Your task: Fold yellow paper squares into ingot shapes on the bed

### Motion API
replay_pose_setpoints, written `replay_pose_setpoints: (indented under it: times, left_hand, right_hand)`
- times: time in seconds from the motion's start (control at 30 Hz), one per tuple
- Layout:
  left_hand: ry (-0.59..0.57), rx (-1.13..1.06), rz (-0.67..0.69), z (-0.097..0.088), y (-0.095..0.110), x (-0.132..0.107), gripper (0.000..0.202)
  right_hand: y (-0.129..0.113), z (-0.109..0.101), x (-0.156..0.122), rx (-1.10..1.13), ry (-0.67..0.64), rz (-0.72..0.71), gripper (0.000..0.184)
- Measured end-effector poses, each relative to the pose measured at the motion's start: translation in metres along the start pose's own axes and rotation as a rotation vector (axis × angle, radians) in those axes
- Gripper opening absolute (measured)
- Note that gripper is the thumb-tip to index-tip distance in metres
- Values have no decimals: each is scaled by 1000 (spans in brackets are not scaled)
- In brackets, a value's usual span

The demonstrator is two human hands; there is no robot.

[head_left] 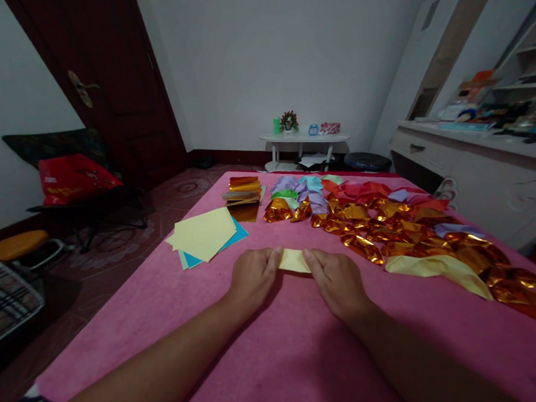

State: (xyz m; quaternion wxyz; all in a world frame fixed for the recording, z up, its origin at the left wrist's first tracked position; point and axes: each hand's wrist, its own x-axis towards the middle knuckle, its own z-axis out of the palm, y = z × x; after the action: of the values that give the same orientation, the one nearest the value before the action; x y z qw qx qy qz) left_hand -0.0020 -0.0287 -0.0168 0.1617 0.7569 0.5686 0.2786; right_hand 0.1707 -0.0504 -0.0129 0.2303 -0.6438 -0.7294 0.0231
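Between my two hands stretches a folded piece of pale yellow paper [294,260], held just above or on the pink cloth [280,344]; I cannot tell which. My left hand [255,280] pinches its left end with the thumb on top. The right end is gripped by my right hand [339,280] in the same way. To the left lies a stack of yellow paper sheets [205,233] with a blue sheet [237,234] showing beneath. A single folded yellow paper piece [436,266] rests right of my right hand, beside many shiny gold folded papers [395,230].
Gold foil sheets [244,210] are stacked at the table's far left. Purple folded papers [302,188] and red ones [361,190] cover the far right. Beyond stand a small white table [307,137], a chair with a red bag [76,178] and a white cabinet [486,175].
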Motion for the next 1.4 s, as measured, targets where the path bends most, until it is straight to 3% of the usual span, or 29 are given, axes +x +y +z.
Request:
replay_pose_setpoints:
  times: [0.1,0.3,0.63,0.8,0.93,1.2,1.3,1.4]
  left_hand:
    - [21,-14,-18,0,-1,2,55]
    - [-13,71,109,1,2,-3,52]
    - [141,-357,-1,-2,-6,6,45]
    - [80,-373,-3,0,-4,7,48]
    - [46,-347,17,3,-2,6,50]
    - [69,-350,32,3,-8,10,49]
    - [87,-318,58,5,-8,10,41]
    - [151,-318,98,6,-9,12,27]
  right_hand:
    - [-4,-1,-1,-31,-2,-15,41]
    - [-3,1,1,-69,26,3,40]
    - [4,5,5,21,-13,27,35]
    - [21,2,14,75,36,24,31]
    - [26,0,28,-25,113,10,25]
    - [22,6,75,-190,249,-128,21]
    - [11,7,69,-122,329,-185,21]
    - [-7,10,49,13,279,-285,21]
